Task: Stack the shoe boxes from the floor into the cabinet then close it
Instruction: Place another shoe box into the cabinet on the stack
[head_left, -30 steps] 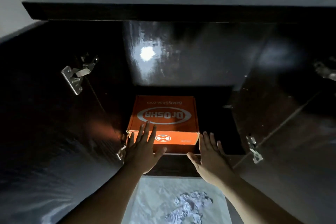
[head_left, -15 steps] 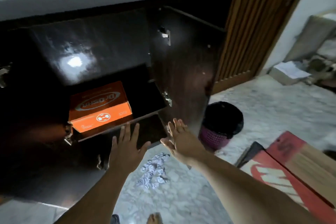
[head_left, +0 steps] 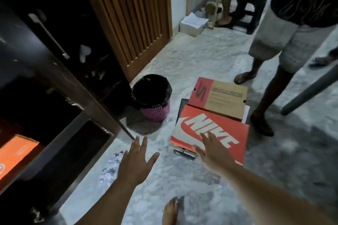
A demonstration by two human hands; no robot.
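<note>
Your left hand (head_left: 136,160) hangs over the marble floor (head_left: 192,184), fingers spread, holding nothing; your right hand (head_left: 213,152) reaches flat and spread over the near corner of the red Nike shoe box (head_left: 217,129); contact with the lid cannot be judged. That box tops a floor stack; the dark boxes (head_left: 182,149) beneath show only as edges. Behind it lies a brown-and-red shoe box (head_left: 225,97), label too blurred to read. Far left, an orange shoe box (head_left: 14,153) sits in the dark cabinet (head_left: 60,71), cut off by the frame; cabinet door open. A black-lined pink bin (head_left: 152,97) stands beside the cabinet; crumpled paper (head_left: 111,166) lies near your left hand; bystanders' legs (head_left: 265,86) at right, upper bodies cropped.
</note>
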